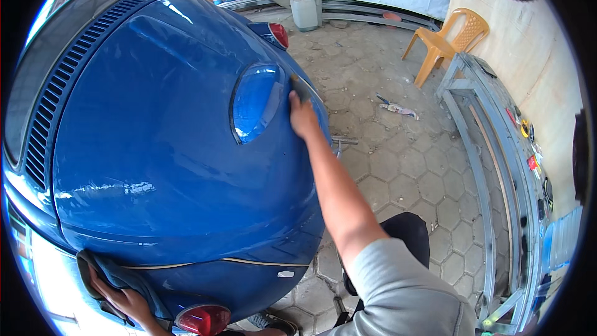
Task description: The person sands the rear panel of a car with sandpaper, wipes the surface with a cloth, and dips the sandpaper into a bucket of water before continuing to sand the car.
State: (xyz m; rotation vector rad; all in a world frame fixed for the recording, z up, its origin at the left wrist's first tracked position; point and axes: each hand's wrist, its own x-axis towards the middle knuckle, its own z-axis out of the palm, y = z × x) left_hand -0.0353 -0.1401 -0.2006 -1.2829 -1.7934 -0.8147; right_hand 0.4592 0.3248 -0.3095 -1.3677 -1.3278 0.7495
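The rear of a blue rounded car fills the left and middle of the view, with streaky reflections on its paint. My right hand reaches across it, gripping a small dark pad against the bodywork beside the raised licence-plate light housing. At the lower left, my left hand holds a bunched dark cloth against the rear fender. Close to that hand is a red tail light; another tail light is on the far side. The pad's face is hidden.
A metal frame bench bearing small items runs along the right wall. An orange plastic chair stands at its far end. A crumpled packet lies on the hexagonal paving. Farther back is a white jerrycan.
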